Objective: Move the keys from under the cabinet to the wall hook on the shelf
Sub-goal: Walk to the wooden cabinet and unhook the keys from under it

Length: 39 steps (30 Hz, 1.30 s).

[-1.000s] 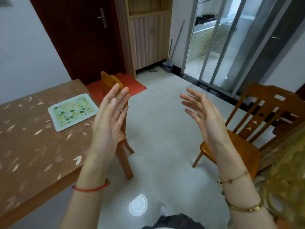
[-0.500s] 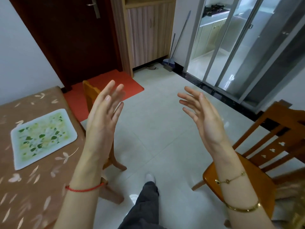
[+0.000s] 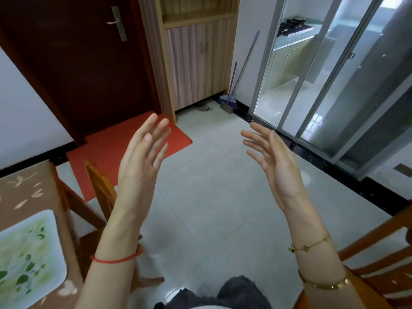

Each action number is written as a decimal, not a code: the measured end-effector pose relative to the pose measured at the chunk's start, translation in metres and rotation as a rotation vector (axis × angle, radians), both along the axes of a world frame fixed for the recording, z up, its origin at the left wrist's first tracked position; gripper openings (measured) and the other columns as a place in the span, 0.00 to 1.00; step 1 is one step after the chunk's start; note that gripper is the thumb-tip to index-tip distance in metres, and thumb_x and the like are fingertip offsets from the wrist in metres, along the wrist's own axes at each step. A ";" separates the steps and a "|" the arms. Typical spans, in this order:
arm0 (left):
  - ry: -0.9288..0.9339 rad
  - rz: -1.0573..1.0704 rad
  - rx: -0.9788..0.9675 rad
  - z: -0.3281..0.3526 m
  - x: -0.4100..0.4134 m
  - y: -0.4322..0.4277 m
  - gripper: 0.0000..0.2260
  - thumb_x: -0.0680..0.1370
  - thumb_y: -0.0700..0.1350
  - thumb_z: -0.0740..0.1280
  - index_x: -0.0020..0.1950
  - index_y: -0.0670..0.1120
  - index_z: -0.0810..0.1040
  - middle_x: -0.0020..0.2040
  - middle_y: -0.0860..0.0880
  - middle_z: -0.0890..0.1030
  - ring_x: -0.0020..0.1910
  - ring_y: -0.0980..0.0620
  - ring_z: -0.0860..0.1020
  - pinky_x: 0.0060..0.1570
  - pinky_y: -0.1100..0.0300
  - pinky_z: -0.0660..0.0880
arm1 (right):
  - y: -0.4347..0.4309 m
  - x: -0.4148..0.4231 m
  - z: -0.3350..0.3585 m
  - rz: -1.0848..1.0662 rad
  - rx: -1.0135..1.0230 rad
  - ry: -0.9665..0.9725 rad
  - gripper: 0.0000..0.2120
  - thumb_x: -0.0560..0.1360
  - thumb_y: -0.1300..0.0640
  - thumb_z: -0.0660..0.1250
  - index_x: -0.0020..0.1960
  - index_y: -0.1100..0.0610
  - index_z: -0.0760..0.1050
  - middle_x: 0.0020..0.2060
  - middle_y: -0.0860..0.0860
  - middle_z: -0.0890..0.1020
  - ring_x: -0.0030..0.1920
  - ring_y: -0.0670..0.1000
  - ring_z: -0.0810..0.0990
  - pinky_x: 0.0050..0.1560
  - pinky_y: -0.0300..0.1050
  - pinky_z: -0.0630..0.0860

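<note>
My left hand (image 3: 142,157) and my right hand (image 3: 273,162) are raised in front of me, palms facing each other, fingers apart, holding nothing. Far ahead stands a tall wooden cabinet (image 3: 196,54) with slatted doors and an open shelf above. A small dark thing (image 3: 204,107) lies on the floor at the cabinet's foot; it is too small to tell whether it is the keys. No wall hook shows.
A dark red door (image 3: 84,63) and a red mat (image 3: 124,148) lie left of the cabinet. A brown table (image 3: 29,192) with a green mat and a wooden chair (image 3: 100,186) are on my left, another chair (image 3: 379,253) on my right. Broom (image 3: 231,94) and glass sliding doors (image 3: 323,74) stand right.
I have moved forward toward the cabinet and door: the table and both chairs have slid back and outward in view. Both hands stay raised and open.
</note>
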<state>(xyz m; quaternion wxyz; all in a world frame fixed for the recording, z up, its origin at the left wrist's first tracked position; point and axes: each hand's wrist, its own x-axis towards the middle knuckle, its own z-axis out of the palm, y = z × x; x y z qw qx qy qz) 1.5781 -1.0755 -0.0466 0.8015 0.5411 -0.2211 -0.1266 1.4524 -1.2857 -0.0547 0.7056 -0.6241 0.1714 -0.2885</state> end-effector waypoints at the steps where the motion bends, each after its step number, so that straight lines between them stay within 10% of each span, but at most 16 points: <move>1: 0.001 -0.002 0.002 0.001 0.013 -0.011 0.20 0.82 0.50 0.57 0.75 0.51 0.70 0.70 0.52 0.80 0.71 0.55 0.77 0.74 0.54 0.70 | -0.010 0.013 -0.001 -0.001 -0.001 0.000 0.20 0.85 0.50 0.51 0.69 0.54 0.75 0.62 0.52 0.83 0.64 0.50 0.80 0.70 0.52 0.72; 39: 0.040 0.164 -0.054 -0.012 0.588 -0.444 0.17 0.86 0.45 0.55 0.74 0.50 0.72 0.70 0.49 0.80 0.71 0.53 0.77 0.74 0.52 0.68 | -0.471 0.632 -0.016 0.201 -0.014 0.037 0.20 0.86 0.53 0.50 0.71 0.60 0.72 0.64 0.57 0.81 0.65 0.55 0.79 0.71 0.55 0.71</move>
